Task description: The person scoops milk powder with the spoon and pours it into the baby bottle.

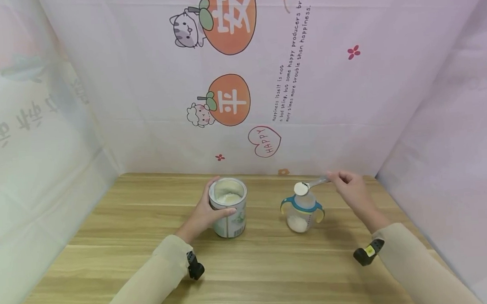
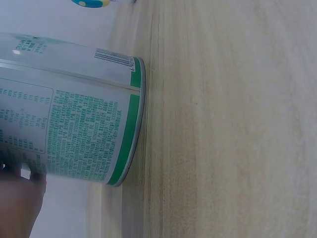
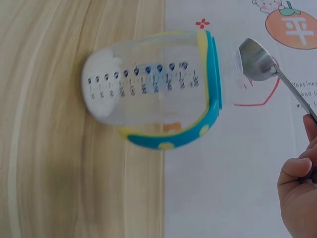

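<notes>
My left hand (image 1: 205, 215) grips a milk powder can (image 1: 230, 226) from its left side, thumb across the front. The can stands upright with no lid, and pale powder (image 1: 229, 198) shows inside. Green print and a barcode cover the can's side in the left wrist view. In my right hand (image 1: 351, 188) the end of a metal scoop's handle is pinched. The bowl of the scoop (image 3: 257, 60), heaped with white powder in the head view, hangs right over the mouth of a baby bottle (image 3: 148, 79). White powder lies at the bottle's bottom.
The bottle's blue and yellow collar has a handle (image 1: 320, 213) on each side. A wooden table (image 1: 250, 275) carries everything. Behind it hangs a printed white cloth (image 1: 327, 97), with more cloth on both sides. A black wrist camera (image 1: 195, 267) sits at each cuff.
</notes>
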Tool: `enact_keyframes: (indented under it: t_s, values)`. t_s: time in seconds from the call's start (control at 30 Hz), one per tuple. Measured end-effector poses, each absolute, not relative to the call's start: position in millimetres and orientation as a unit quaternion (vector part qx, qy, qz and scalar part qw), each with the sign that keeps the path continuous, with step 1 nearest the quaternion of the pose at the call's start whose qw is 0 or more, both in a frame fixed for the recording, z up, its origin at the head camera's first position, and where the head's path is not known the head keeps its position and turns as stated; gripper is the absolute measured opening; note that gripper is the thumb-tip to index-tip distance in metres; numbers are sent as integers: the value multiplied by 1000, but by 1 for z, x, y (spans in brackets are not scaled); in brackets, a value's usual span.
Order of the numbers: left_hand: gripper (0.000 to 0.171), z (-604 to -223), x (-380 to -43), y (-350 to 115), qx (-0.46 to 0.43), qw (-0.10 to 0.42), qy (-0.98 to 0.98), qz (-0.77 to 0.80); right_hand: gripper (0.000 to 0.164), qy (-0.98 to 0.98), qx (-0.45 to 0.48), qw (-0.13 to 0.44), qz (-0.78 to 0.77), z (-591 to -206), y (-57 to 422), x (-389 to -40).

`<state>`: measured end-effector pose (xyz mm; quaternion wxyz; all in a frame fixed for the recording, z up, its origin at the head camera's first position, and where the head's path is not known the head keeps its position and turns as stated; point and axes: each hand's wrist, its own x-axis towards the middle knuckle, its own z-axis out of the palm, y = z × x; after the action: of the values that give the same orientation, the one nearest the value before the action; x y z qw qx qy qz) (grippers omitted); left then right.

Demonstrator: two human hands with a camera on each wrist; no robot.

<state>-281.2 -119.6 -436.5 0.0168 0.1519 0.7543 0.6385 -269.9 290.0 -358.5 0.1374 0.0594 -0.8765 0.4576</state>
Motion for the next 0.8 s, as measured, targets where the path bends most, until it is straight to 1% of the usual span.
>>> enact_keyframes:
  t_s: [0.43,0.8]
  values:
    - [106,-436,-280,-119,147,19,753,641,46,-883,55,177,432,-363,304,-262]
    - [106,-439,-284,-120,155,21,743,651,38,-892,96,213,387,-366,303,-261]
